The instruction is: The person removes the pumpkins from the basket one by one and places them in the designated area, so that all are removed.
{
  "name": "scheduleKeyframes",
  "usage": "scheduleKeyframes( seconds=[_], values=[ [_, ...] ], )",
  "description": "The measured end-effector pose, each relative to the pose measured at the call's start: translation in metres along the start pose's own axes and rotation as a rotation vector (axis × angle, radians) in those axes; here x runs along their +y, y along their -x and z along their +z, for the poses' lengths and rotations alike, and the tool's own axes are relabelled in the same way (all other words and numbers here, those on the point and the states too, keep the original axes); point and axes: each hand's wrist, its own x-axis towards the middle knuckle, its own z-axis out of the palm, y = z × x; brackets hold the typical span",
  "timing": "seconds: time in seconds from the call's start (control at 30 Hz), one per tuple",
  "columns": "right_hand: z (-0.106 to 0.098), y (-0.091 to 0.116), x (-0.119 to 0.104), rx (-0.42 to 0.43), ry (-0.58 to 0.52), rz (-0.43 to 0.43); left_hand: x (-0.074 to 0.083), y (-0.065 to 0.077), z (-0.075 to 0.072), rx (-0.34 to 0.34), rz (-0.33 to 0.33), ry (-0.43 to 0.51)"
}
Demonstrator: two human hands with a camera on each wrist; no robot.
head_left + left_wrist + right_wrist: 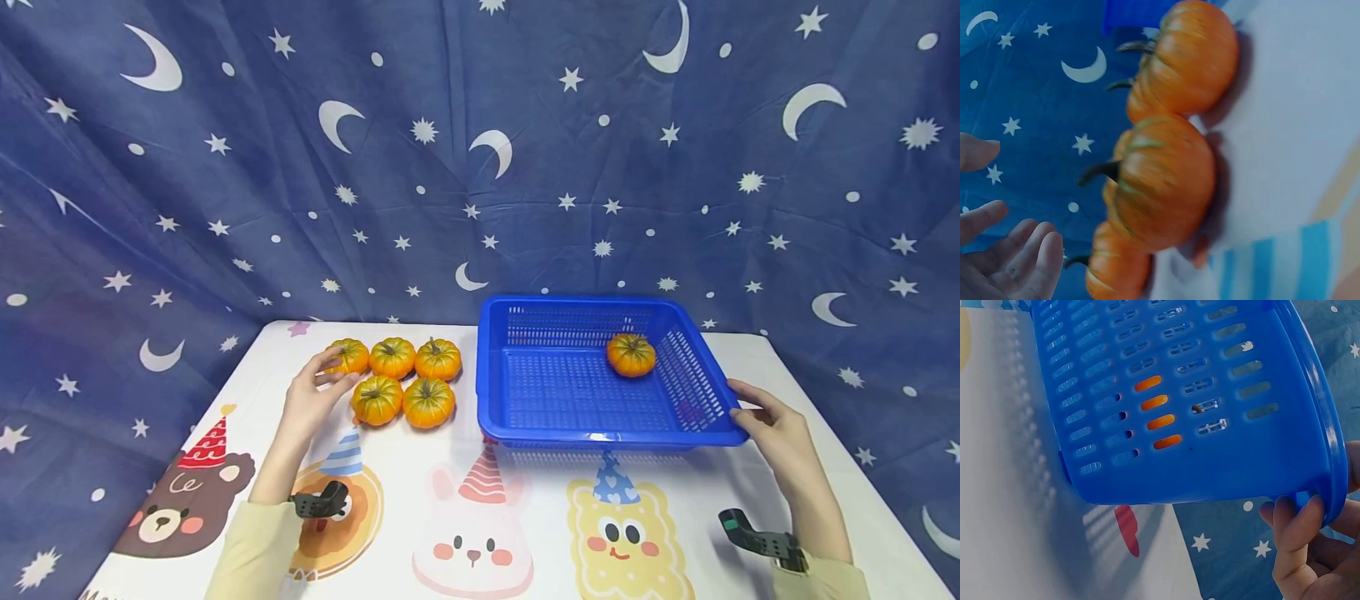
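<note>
Several small orange pumpkins with green stems stand in two rows on the table's left half. My left hand (315, 396) is beside the back-left pumpkin (349, 357), fingers spread and partly in front of it. In the left wrist view the fingers (1035, 262) hold nothing, and a front pumpkin (1163, 181) stands nearest the camera. A blue plastic basket (600, 437) sits to the right, with one pumpkin (631, 356) inside near its back right. At the basket's right end, my right hand (783, 433) grips the rim, its fingers (1297, 531) curled under the edge.
A white tablecloth (465, 467) printed with cartoon animals covers the table. Behind it hangs a dark blue curtain (420, 167) with moons and stars, close to the basket's back wall. Each wrist wears a black camera mount (765, 542).
</note>
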Motion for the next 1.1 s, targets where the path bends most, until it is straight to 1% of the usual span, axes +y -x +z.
scheduleKeyframes(
  seconds=[0.1,0.27,0.4,0.5,0.77,0.97,1.1],
  values=[
    [0.000,0.000,0.000,-0.002,0.010,0.007,0.007,-0.004,-0.002,-0.005,0.011,0.028],
    [-0.001,0.000,-0.002,-0.006,0.013,0.011,0.021,-0.012,-0.003,-0.010,0.044,0.027],
    [-0.002,0.000,-0.003,-0.006,0.008,0.003,0.034,-0.017,-0.001,-0.025,0.068,0.046],
    [-0.002,0.000,-0.002,-0.007,0.011,0.003,0.044,-0.020,0.003,-0.039,0.093,0.078],
    [-0.001,0.000,-0.002,-0.001,0.019,0.004,0.074,-0.027,0.016,-0.087,0.158,0.117],
    [-0.001,0.000,-0.002,0.007,0.010,-0.001,0.094,-0.032,0.030,-0.155,0.193,0.181],
    [-0.001,0.000,-0.002,0.004,0.014,-0.004,0.107,-0.035,0.041,-0.183,0.209,0.164]
  ],
)
